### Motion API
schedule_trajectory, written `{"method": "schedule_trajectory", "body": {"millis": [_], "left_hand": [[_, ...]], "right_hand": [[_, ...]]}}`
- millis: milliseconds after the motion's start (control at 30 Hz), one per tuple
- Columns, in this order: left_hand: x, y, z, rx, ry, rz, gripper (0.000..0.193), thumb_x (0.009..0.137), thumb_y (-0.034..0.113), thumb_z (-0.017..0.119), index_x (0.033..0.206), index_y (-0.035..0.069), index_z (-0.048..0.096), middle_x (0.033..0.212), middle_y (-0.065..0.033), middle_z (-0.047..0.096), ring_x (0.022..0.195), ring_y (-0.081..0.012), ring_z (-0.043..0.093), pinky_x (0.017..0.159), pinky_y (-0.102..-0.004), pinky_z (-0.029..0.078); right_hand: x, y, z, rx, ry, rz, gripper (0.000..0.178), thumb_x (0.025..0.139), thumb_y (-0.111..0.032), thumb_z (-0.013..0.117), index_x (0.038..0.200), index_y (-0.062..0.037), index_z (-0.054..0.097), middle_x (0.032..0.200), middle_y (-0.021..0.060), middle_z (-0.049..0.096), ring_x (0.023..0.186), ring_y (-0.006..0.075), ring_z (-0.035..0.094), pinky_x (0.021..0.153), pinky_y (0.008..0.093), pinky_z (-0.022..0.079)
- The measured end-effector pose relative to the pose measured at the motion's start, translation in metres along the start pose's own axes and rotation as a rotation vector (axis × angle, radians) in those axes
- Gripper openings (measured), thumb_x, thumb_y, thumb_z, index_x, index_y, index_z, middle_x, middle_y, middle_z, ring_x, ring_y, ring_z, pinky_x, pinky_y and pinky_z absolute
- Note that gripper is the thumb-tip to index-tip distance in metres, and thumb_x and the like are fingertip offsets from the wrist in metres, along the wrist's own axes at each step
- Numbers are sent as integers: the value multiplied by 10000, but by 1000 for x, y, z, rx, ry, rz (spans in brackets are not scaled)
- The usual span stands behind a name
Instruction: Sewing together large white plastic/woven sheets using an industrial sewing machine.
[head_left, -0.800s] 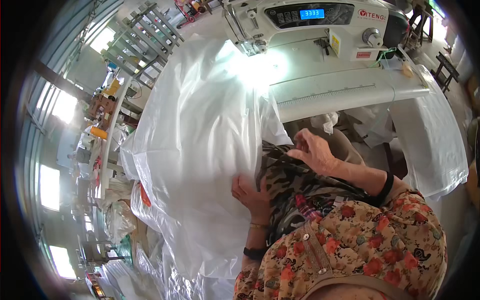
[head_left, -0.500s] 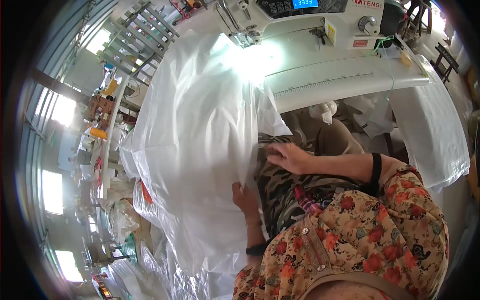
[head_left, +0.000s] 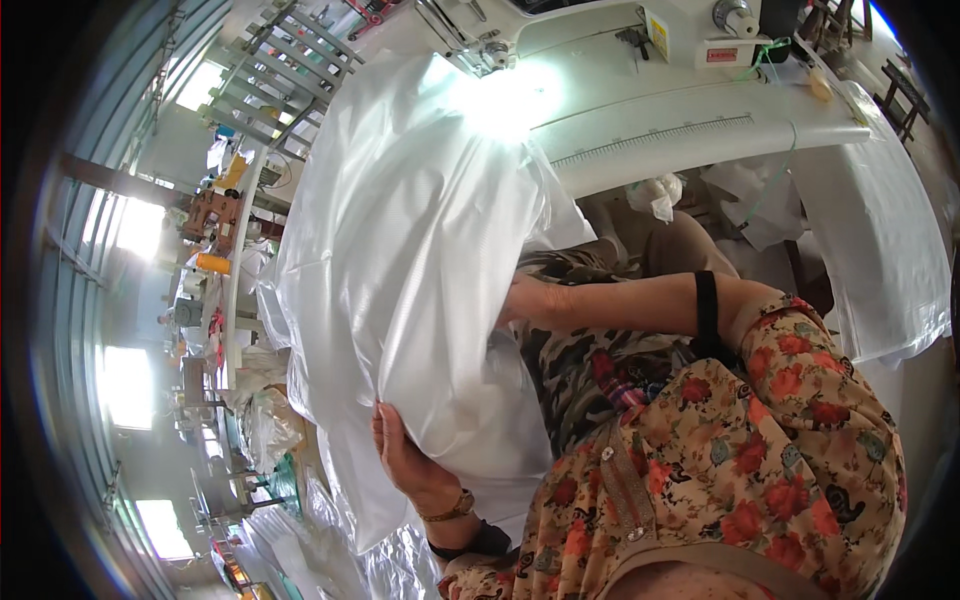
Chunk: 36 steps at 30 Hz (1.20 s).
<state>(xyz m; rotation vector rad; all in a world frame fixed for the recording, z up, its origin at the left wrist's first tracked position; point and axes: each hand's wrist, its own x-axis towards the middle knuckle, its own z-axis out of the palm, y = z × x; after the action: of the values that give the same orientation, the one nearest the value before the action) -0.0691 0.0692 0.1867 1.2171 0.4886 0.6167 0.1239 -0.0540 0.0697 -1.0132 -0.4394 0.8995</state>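
Note:
A large sheet of white translucent plastic (head_left: 440, 230) hangs in folds from the sewing machine's lit needle area (head_left: 500, 100) down over my lap. My left hand (head_left: 410, 465) is at the sheet's lower part, its fingers closed on a fold. At the sheet's right edge, my right hand (head_left: 528, 300) reaches in above my camouflage trousers (head_left: 570, 375). The plastic covers its fingers, so I cannot see their grip. Glare from the lamp hides where the plastic meets the needle.
The white sewing machine (head_left: 590, 60) stands on a pale table with a ruler strip (head_left: 650, 138) along its near edge. More white plastic (head_left: 880, 230) drapes off the table's right side. To the left, a cluttered bench (head_left: 232, 300) carries thread cones and machines. Crumpled plastic lies at lower left.
My left hand has moved left along the sheet and grips a fold. My right hand has moved left and its fingers have gone behind the sheet's edge. The sheet now bunches up between them.

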Motion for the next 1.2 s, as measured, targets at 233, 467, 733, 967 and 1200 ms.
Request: {"method": "schedule_trajectory", "body": {"millis": [233,467,733,967,1200], "left_hand": [[1,20,26,-100,-39,-105,447,1017,290,435,1307,-48,477,1251,-174,569,1120,-249,585,958,-373,482],[-2,4,6,494,-190,434,689,964,389,484,1397,-129,345,1296,-251,531,1166,-308,564,1003,-395,458],[-8,5,14,685,-199,499,752,925,416,514,1396,-144,339,1317,-245,533,1171,-276,570,995,-359,459],[-9,6,14,781,-196,585,795,905,452,523,1389,-152,347,1326,-255,526,1192,-284,556,1009,-364,440],[15,7,8,483,-81,366,654,939,340,520,1360,-142,389,1153,-181,590,1125,-262,576,1002,-350,438]], "right_hand": [[-23,-28,30,-48,-442,205,330,916,-246,591,1157,-24,631,992,97,700,954,148,645,760,275,505],[-12,-37,22,271,-94,-276,279,944,-160,544,1198,-70,617,1163,35,634,1057,130,597,865,309,530],[-7,-60,27,138,-165,-289,315,970,-283,545,1215,-95,608,1164,33,636,1067,144,602,911,337,503],[3,-48,31,302,-481,-286,367,953,-343,589,1228,-99,601,1175,39,642,1040,173,621,900,347,506],[-7,-20,22,127,-277,-120,270,945,-219,581,1119,-23,646,1093,75,664,982,179,635,859,305,508]]}}
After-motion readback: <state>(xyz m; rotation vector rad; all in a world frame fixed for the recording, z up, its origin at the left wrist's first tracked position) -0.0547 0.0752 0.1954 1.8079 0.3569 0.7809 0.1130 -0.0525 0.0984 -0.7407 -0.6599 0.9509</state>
